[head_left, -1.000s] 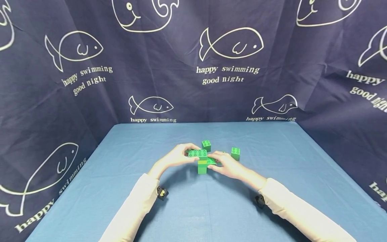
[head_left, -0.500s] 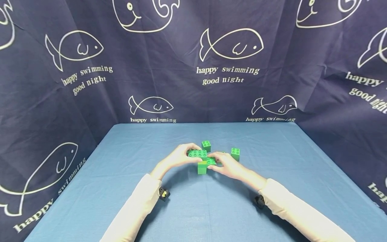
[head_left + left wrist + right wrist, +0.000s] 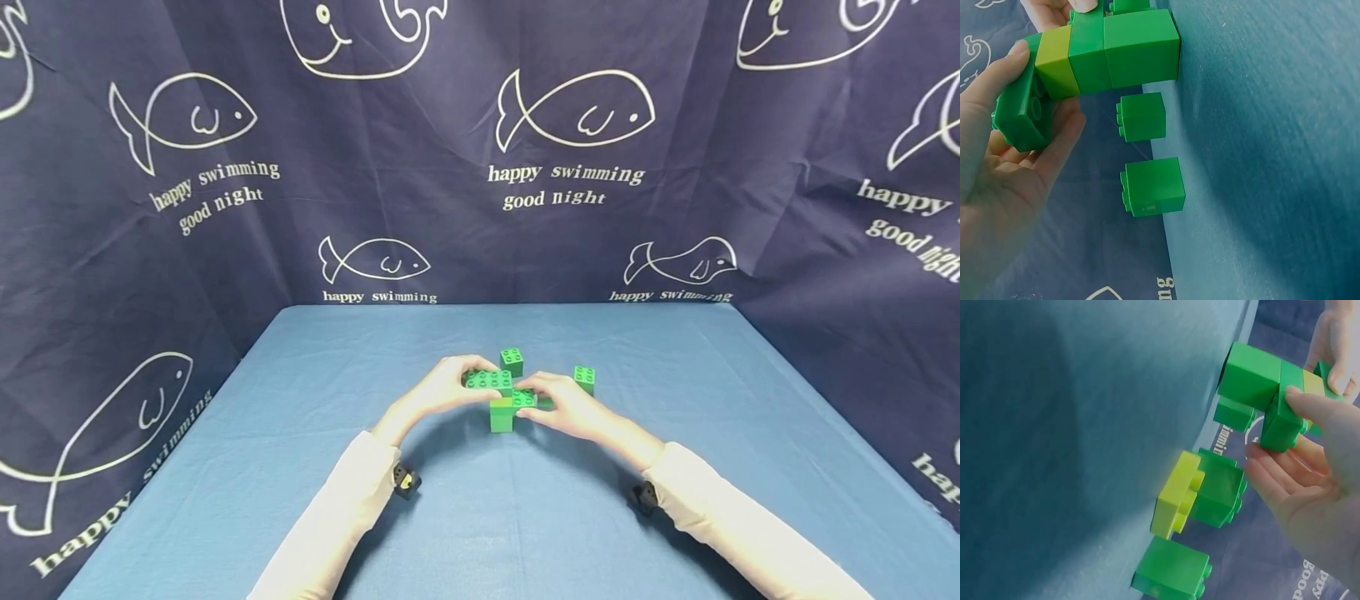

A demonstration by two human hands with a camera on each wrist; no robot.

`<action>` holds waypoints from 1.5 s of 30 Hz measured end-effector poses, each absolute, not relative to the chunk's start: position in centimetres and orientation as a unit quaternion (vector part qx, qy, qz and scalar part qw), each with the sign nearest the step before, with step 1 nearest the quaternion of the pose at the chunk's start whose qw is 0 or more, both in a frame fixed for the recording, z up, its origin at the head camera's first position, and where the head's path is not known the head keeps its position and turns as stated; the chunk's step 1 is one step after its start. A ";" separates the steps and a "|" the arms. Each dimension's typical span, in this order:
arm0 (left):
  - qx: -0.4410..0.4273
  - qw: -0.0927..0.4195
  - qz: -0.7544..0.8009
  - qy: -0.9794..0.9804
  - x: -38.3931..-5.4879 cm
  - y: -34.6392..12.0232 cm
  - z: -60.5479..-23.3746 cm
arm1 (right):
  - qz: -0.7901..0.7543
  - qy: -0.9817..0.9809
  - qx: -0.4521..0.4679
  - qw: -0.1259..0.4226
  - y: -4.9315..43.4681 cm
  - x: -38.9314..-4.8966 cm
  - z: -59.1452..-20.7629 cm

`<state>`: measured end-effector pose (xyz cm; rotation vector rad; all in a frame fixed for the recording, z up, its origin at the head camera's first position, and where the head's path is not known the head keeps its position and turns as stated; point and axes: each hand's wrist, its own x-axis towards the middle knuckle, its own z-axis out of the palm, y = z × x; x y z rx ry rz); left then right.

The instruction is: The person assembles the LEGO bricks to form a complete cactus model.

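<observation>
A small stack of toy building bricks stands on the table between both hands. Its base is a large green brick (image 3: 1250,375), and above that a green brick (image 3: 1282,425) sticks out to the right. Over them sit a yellow brick (image 3: 1057,62) and a green top brick (image 3: 487,381) that overhangs to the left. My left hand (image 3: 442,385) grips this top brick, thumb on the near side and fingers behind. With thumb and fingers, my right hand (image 3: 562,407) pinches the jutting end of the lower green brick.
Behind the stack stands a loose green brick (image 3: 512,362), with another green brick (image 3: 584,379) beyond the right hand. A loose yellow brick (image 3: 1175,497) lies beside a green brick (image 3: 1217,487) in the right wrist view. Dark printed cloth (image 3: 480,250) rises behind the blue table (image 3: 465,533).
My left hand has shifted slightly right, its thumb further along the top brick, which has edged a little left. My right hand keeps its hold almost unmoved.
</observation>
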<state>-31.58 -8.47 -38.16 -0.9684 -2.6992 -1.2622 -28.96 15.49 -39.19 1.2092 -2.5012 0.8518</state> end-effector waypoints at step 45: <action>-0.304 -0.001 -0.384 -0.872 -31.6 -9.9 -38.2 | 0.257 -0.876 0.380 0.152 20.9 -29.3 -39.8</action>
